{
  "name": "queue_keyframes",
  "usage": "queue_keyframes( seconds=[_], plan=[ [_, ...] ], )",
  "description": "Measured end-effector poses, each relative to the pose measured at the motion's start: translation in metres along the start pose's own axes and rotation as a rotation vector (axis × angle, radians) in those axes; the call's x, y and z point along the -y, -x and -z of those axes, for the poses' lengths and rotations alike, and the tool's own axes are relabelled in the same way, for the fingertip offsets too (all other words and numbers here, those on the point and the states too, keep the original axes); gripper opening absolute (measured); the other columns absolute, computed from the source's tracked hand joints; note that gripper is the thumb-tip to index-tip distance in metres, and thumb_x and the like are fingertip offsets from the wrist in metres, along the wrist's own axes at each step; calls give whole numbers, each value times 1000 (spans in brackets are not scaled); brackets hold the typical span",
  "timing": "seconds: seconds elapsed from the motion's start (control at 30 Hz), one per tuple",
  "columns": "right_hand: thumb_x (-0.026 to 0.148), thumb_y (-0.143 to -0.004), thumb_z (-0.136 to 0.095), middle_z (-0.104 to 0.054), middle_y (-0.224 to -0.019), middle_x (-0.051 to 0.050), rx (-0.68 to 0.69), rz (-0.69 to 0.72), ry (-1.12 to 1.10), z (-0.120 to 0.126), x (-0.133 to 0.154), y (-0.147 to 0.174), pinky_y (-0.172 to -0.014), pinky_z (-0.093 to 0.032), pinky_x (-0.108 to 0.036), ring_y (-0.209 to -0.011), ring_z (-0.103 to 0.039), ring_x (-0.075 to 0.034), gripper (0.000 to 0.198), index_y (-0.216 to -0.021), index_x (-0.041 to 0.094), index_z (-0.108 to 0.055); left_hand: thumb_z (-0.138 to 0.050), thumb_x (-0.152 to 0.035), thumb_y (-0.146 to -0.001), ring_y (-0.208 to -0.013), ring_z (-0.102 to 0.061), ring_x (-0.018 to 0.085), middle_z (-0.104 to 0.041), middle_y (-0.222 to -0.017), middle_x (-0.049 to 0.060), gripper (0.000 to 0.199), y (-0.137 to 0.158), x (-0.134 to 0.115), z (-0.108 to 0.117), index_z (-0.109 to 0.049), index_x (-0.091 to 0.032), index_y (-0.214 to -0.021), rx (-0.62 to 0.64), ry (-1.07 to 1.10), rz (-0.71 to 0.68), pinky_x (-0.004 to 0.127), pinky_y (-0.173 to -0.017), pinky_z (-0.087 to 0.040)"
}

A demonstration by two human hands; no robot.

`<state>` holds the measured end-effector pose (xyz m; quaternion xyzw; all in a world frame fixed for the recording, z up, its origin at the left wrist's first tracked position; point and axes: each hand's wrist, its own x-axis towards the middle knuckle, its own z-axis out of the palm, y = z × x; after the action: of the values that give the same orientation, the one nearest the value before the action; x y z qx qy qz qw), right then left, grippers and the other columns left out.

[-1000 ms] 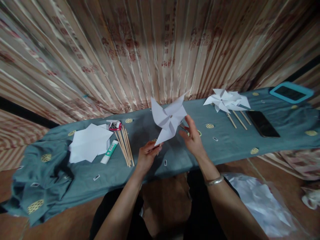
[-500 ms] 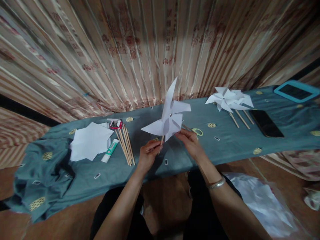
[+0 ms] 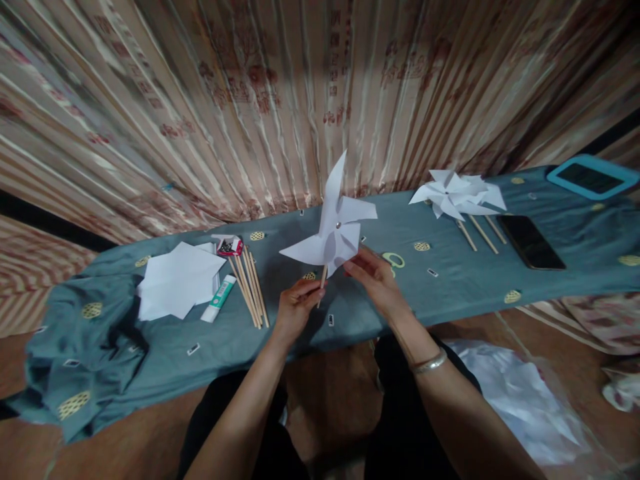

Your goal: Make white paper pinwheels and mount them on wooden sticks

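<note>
A white paper pinwheel (image 3: 327,243) stands raised over the middle of the cloth-covered table. A small metal pin (image 3: 339,225) shows at its centre. My left hand (image 3: 296,308) is closed around the pinwheel's thin wooden stick (image 3: 323,276), below the blades. At the lower right blade is my right hand (image 3: 375,280), thumb and fingers apart and slightly curled. Its fingertips are partly behind the blade's edge, and I cannot tell whether they touch the paper. Scissors with a pale green handle (image 3: 394,260) lie just beyond my right hand, their blades mostly hidden.
On the left lie white paper sheets (image 3: 180,280), a glue stick (image 3: 219,298), several wooden sticks (image 3: 253,290) and a red box of pins (image 3: 230,246). Finished pinwheels (image 3: 450,193), a phone (image 3: 533,241) and a blue-framed tablet (image 3: 593,177) are to the right. A curtain (image 3: 300,100) hangs behind.
My right hand's fingers have opened a little at the lower right blade. The pinwheel has shifted slightly left and up in view, still held by my left hand.
</note>
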<state>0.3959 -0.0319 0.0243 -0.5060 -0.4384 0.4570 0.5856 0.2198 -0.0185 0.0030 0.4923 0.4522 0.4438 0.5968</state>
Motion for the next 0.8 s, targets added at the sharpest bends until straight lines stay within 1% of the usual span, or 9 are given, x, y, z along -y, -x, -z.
queue_keyframes(
  seconds=[0.1, 0.2, 0.3, 0.43, 0.53, 0.63, 0.73, 0.8],
  plan=[
    [49, -68, -78, -61, -72, 2, -27, -52, -114, -4, 2, -1, -70, -52, -29, -71, -58, -15, 30, -83, 26, -67, -80, -25, -63, -68, -58, 13, -70, -78, 2, 14, 0, 2, -1, -81, -24, -77, 1, 1, -9, 25, -64, -44],
    [45, -63, -82, -57, -66, 5, -35, -116, -237, -4, 5, -1, -63, -51, -27, -62, -55, -12, 30, -81, 26, -67, -81, -26, -63, -69, -59, 14, -71, -79, 3, 14, 0, 4, -1, -81, -24, -77, -3, -6, -17, 25, -64, -45],
    [41, -60, -83, -59, -66, 5, -46, -161, -312, -3, 6, -1, -59, -50, -25, -59, -54, -10, 29, -79, 25, -68, -79, -26, -64, -69, -60, 13, -72, -80, 3, 14, 0, 4, 0, -81, -24, -78, 1, -10, -28, 24, -63, -45],
    [36, -58, -87, -63, -65, 5, -34, -199, -401, -1, 7, -1, -55, -50, -22, -55, -54, -9, 26, -71, 23, -69, -78, -29, -65, -72, -62, 14, -73, -81, 3, 17, -2, 6, 2, -81, -23, -81, 15, -25, -48, 24, -65, -48],
    [33, -57, -90, -65, -63, 6, -21, -216, -476, 0, 7, -1, -53, -50, -19, -53, -55, -7, 26, -73, 23, -72, -79, -31, -65, -74, -63, 15, -74, -84, 4, 20, -3, 9, 2, -80, -22, -81, 16, -31, -55, 26, -67, -49],
    [35, -58, -90, -67, -62, 5, 41, -223, -444, -3, 7, 3, -55, -52, -19, -55, -60, -8, 26, -69, 21, -71, -78, -31, -65, -75, -64, 15, -74, -84, 4, 19, -3, 11, 1, -80, -22, -82, 20, -40, -64, 26, -68, -50],
    [43, -66, -85, -70, -64, 1, 197, -186, -286, -10, 9, 10, -57, -52, -21, -59, -64, -10, 27, -72, 20, -72, -78, -31, -67, -77, -65, 16, -74, -83, 4, 18, -3, 12, 1, -80, -21, -81, 40, -44, -81, 29, -74, -51],
    [47, -72, -80, -71, -66, 0, 286, -148, -177, -11, 11, 15, -56, -51, -22, -58, -63, -10, 29, -74, 19, -73, -77, -32, -67, -82, -66, 18, -74, -85, 4, 20, -3, 13, 1, -80, -20, -83, 47, -44, -87, 31, -78, -52]
  ],
)
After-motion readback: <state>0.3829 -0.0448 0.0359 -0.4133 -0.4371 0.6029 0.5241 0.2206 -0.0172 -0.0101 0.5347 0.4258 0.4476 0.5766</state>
